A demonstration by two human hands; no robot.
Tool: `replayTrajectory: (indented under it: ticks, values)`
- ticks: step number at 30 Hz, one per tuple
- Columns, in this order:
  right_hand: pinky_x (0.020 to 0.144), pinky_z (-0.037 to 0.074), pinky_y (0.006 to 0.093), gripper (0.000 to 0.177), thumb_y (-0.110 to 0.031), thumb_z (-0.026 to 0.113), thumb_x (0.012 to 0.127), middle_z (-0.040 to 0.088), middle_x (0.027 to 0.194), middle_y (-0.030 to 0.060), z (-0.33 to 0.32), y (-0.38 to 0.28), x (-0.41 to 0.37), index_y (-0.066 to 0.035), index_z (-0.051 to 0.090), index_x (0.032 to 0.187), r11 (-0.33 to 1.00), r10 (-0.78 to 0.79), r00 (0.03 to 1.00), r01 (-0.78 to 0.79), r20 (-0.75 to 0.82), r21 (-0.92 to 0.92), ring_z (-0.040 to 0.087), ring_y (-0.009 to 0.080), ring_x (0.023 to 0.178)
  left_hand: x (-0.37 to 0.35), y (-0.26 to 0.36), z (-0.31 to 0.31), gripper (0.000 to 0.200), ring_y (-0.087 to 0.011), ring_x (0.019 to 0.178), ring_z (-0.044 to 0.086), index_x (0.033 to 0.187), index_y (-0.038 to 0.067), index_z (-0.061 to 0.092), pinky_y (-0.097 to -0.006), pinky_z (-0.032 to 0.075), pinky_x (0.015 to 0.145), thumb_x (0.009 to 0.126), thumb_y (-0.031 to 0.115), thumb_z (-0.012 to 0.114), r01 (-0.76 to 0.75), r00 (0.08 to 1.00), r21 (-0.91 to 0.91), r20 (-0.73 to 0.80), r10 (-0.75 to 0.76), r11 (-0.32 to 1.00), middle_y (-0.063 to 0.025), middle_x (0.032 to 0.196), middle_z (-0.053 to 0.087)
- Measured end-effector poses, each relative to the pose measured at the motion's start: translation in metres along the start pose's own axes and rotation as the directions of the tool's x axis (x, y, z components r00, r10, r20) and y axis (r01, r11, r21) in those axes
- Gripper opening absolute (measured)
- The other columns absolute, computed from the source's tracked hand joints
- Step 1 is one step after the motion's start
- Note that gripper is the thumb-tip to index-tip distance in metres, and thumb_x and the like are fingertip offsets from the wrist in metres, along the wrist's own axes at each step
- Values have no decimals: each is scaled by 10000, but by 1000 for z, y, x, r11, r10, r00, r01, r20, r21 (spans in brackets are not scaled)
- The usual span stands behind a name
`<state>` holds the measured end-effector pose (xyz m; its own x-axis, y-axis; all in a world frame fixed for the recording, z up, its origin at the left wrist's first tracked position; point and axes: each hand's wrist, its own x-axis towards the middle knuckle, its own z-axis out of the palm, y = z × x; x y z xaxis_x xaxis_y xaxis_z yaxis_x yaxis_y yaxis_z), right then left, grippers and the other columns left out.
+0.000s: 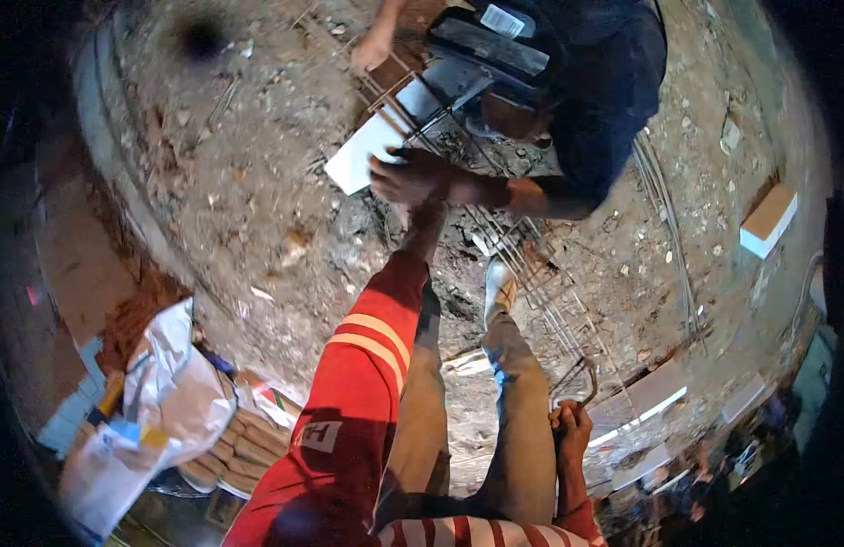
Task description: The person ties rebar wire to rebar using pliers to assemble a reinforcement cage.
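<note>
My left hand (424,211), at the end of a red sleeve, reaches toward a steel rebar cage (531,273) and a white block (358,162). Its fingers cannot be told apart from a co-worker's dark hand at the same spot. My right hand (572,423) is closed beside my right leg, on a bent metal rod (586,383) that curves up from the fist. Thin bars of the cage run diagonally from the white block down toward my right hand. The co-worker's other hand (375,53) touches the cage's far end.
A co-worker in dark clothing (613,100) bends over the cage. Loose bars (659,201) and a white-sided block (768,219) lie on the rubble-strewn ground at right. White plastic sheeting (162,392) and stacked brown pieces (235,451) sit at lower left. My shoe (499,283) is beside the cage.
</note>
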<state>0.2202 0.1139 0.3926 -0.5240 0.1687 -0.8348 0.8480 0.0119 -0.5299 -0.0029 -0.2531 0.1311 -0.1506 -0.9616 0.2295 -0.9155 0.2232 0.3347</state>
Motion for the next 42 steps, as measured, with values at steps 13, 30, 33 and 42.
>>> replayTrajectory:
  ticks: [13,30,33,42]
  values:
    - [565,401,249,232,-212,609,916,573,676,47,75,71,-72,13,587,969,983,164,957,-179,-241,-38,488,108,594,53,-16,68,313,-339,933,542,907,13,611,-412,461,797,595,2,596,-646,551,-396,348,758,652,-131,965,572]
    - [523,385,245,457,-439,623,895,567,637,28,129,104,-102,17,631,920,965,170,945,-217,-278,-149,496,104,559,32,-28,89,168,-415,761,547,673,42,591,-502,418,675,797,150,556,-631,243,-665,321,916,400,-184,691,555]
    - [520,379,242,444,-425,616,906,569,650,28,124,124,-106,18,625,936,976,162,944,-196,-288,-93,488,99,559,7,-15,68,294,-403,784,576,708,67,599,-476,452,714,919,187,434,-612,78,-410,820,567,677,-194,718,587]
    - [495,364,248,307,-295,578,938,561,637,16,113,139,-107,8,629,931,938,338,874,-344,-348,47,470,100,538,-104,-70,55,188,-354,794,623,913,82,665,-449,490,742,798,227,634,-594,160,-582,591,791,555,-165,857,655]
